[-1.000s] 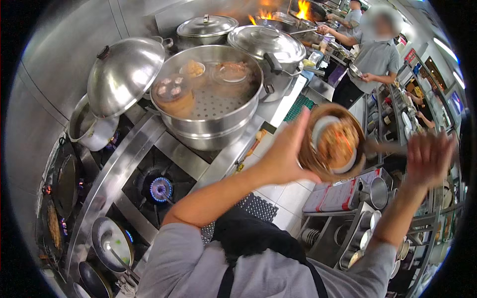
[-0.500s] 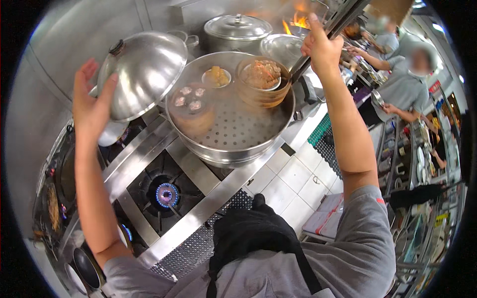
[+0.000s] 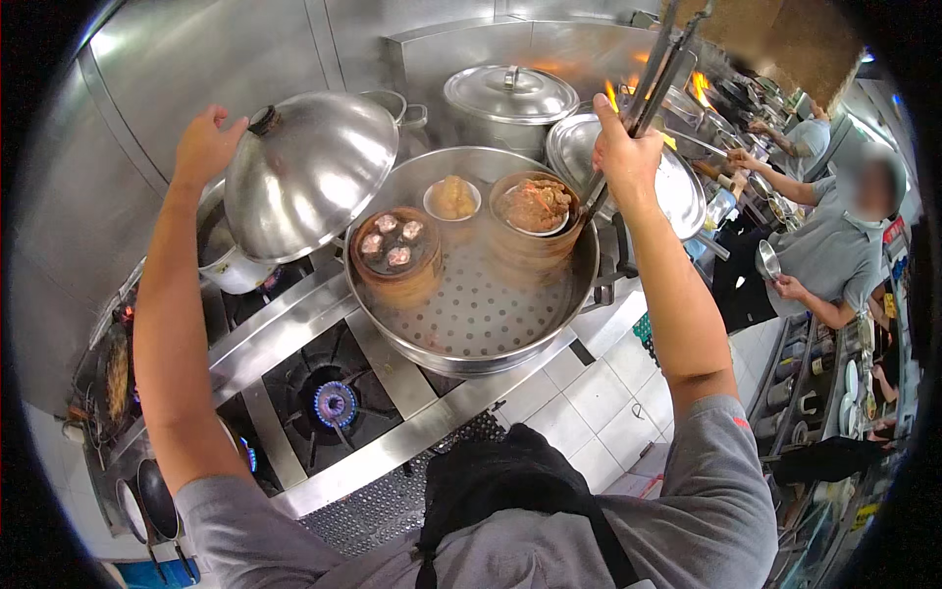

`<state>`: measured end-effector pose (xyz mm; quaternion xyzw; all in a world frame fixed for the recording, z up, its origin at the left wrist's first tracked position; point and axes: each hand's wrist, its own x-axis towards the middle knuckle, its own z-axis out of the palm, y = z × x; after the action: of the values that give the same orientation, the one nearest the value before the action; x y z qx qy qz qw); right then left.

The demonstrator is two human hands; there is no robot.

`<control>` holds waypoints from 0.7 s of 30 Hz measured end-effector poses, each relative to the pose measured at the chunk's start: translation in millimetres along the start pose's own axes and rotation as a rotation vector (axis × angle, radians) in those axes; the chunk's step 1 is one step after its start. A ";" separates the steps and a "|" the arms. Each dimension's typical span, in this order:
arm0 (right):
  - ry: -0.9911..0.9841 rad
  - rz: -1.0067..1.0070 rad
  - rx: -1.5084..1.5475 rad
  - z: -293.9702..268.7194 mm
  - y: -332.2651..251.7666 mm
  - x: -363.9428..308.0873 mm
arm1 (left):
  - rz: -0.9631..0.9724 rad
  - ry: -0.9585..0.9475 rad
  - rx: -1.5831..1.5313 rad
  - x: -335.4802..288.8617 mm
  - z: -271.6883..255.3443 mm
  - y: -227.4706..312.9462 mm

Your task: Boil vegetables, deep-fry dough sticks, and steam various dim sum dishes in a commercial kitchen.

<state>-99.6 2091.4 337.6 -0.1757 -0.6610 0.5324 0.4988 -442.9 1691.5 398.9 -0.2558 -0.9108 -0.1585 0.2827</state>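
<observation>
My right hand (image 3: 630, 155) is wrapped round long metal tongs (image 3: 650, 98), which slant down to the rim of a bamboo steamer (image 3: 535, 245). In that steamer sits a dish of brownish-orange food (image 3: 535, 206). My left hand (image 3: 206, 147) has thumb and forefinger apart, close beside the black knob (image 3: 263, 120) of a tilted domed lid (image 3: 314, 177). A large perforated steaming pan (image 3: 471, 329) stands between my arms. Inside it are a second bamboo steamer (image 3: 397, 280) with several pinkish dumplings (image 3: 398, 256) and a small white bowl of yellowish food (image 3: 452, 198).
A lit gas burner (image 3: 336, 404) lies in front of the pan. Behind stand a lidded pot (image 3: 510, 98) and a flat round lid (image 3: 677, 196). A white pot (image 3: 235, 270) is partly under the domed lid. Flames (image 3: 702, 88) rise at back right, near a co-worker holding a metal bowl (image 3: 768, 259).
My left hand has moved up beside the lid's knob, its fingers less spread. The view has shifted, so the pan sits lower and farther right. My right hand still holds the tongs at the steamer.
</observation>
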 end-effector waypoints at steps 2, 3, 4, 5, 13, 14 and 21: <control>0.037 0.006 0.049 -2.2 -1.0 -1.2 | -0.067 -0.058 0.097 17.6 14.9 2.1; 0.036 0.008 0.053 -1.6 -3.4 -3.0 | -0.112 -0.092 0.088 24.3 20.2 -1.9; 0.045 0.006 0.060 -3.8 -5.6 -4.1 | -0.150 -0.130 0.070 29.9 25.3 3.2; 0.052 0.004 0.067 -4.6 -5.8 -4.8 | -0.145 -0.134 0.067 34.6 30.1 7.4; 0.029 -0.020 0.004 -1.3 3.9 -6.3 | -0.143 -0.253 0.140 48.1 62.6 41.7; 0.001 -0.028 -0.061 -0.8 3.9 -7.5 | -0.131 -0.259 0.131 49.5 63.5 46.2; -0.023 -0.015 0.070 -5.9 3.3 -6.8 | -0.181 -0.348 0.267 62.1 63.6 14.8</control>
<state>-92.6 2090.5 331.1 -0.1472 -0.6491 0.5534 0.5008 -506.4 1754.5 387.8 -0.1569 -0.9779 -0.0147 0.1373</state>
